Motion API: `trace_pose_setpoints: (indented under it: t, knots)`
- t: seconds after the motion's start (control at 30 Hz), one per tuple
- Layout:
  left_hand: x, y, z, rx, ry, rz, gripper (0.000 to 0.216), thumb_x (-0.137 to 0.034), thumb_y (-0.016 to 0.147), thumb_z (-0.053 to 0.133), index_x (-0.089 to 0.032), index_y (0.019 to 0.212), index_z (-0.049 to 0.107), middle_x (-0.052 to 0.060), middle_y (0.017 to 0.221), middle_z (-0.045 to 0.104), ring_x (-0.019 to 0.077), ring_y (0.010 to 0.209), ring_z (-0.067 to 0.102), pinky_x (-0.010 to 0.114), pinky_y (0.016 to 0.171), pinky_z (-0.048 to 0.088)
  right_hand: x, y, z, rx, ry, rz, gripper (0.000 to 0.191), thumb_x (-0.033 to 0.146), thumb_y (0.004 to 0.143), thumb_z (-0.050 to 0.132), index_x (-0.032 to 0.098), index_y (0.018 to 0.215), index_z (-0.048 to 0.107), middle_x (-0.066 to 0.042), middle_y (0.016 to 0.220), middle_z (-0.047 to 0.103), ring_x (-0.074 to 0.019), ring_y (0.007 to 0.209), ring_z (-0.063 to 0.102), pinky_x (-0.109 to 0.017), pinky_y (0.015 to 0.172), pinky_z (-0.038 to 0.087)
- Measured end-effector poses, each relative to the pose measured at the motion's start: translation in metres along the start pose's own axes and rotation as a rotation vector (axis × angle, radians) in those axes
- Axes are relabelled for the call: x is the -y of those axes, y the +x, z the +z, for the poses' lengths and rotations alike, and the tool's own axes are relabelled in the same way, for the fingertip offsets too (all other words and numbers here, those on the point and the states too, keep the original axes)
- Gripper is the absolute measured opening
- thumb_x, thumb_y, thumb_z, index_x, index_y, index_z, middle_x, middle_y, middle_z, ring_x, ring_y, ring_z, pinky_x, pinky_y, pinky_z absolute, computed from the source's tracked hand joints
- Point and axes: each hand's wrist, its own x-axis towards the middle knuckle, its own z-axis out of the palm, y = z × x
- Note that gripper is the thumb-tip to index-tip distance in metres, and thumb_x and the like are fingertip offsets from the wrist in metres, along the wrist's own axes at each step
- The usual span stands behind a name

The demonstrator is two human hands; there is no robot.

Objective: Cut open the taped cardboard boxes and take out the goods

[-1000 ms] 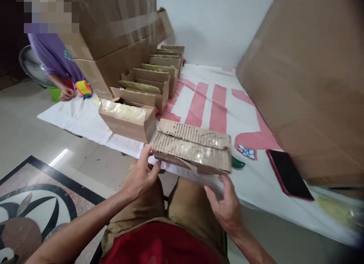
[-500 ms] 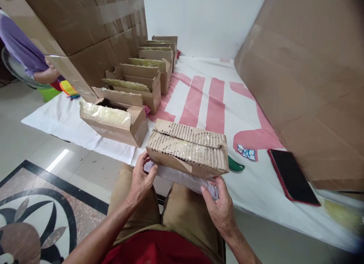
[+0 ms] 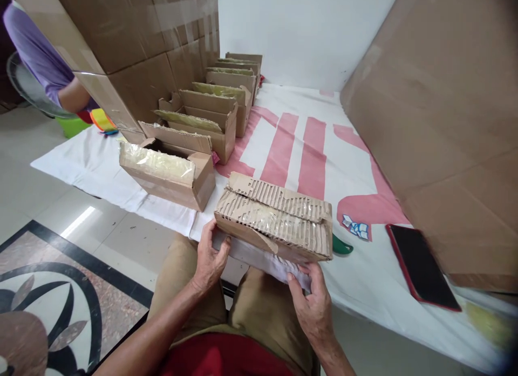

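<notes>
A flat cardboard box (image 3: 275,225) with torn, ribbed flaps and clear tape along its top sits at the near edge of the white and pink cloth (image 3: 307,149). My left hand (image 3: 210,257) grips its near left corner, thumb on the side. My right hand (image 3: 311,306) pinches the cloth's edge and the box's underside near the right corner. Both hands are closed.
A row of open cardboard boxes (image 3: 170,171) with plastic-wrapped contents runs back along the left. Large cartons (image 3: 137,47) stand behind them and one big carton (image 3: 441,111) on the right. A phone (image 3: 421,268) and a green object (image 3: 342,245) lie beside the box. Another person's purple sleeve (image 3: 36,52) shows far left.
Both hands have closed in on the box, which sits slightly nearer me. The person at far left has drawn back behind the cartons.
</notes>
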Motion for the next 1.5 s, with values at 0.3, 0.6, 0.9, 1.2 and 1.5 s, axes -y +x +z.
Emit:
trace_pose_setpoints:
  t: [0.3,0.6,0.9,1.2,1.5]
  knots:
    - [0.001,0.003,0.001,-0.018,0.021,0.104,0.048,-0.022,0.089,0.063,-0.019,0.137,0.056,0.013,0.132,0.066,0.0267,0.124,0.064,0.045,0.110,0.051,0.007,0.006,0.000,0.030,0.056,0.066,0.041,0.049,0.093,0.059,0.019,0.121,0.063,-0.009,0.104,0.073,-0.0219,0.091,0.070,-0.031,0.079,0.057]
    - [0.004,0.005,0.004,-0.019,0.005,0.100,0.050,-0.017,0.083,0.060,-0.018,0.133,0.058,0.012,0.126,0.068,0.0262,0.119,0.066,0.044,0.108,0.053,0.006,0.009,0.001,0.029,0.068,0.091,0.044,0.054,0.091,0.059,0.020,0.119,0.066,-0.008,0.100,0.074,-0.0228,0.089,0.069,-0.033,0.078,0.057]
    - [0.000,0.004,0.004,-0.039,-0.006,0.070,0.051,-0.016,0.080,0.061,-0.019,0.131,0.059,0.011,0.125,0.068,0.0268,0.119,0.066,0.046,0.108,0.053,0.004,0.009,0.002,0.020,0.079,0.103,0.045,0.055,0.090,0.060,0.019,0.117,0.067,-0.008,0.101,0.075,-0.0235,0.089,0.069,-0.035,0.076,0.056]
    - [-0.009,0.003,-0.003,0.025,-0.183,-0.043,0.051,-0.023,0.087,0.059,-0.019,0.138,0.056,0.013,0.136,0.066,0.0271,0.126,0.064,0.048,0.112,0.051,0.002,0.010,0.001,0.026,0.092,0.098,0.048,0.057,0.090,0.060,0.020,0.119,0.067,-0.008,0.101,0.073,-0.0245,0.090,0.069,-0.036,0.079,0.058]
    - [-0.002,0.031,-0.051,-0.360,0.085,0.051,0.062,-0.031,0.088,0.068,-0.023,0.146,0.050,0.015,0.149,0.052,0.0311,0.141,0.051,0.052,0.121,0.041,0.000,0.009,0.007,-0.041,0.110,0.133,0.054,0.062,0.089,0.063,0.019,0.121,0.064,-0.010,0.106,0.070,-0.0238,0.088,0.066,-0.038,0.077,0.057]
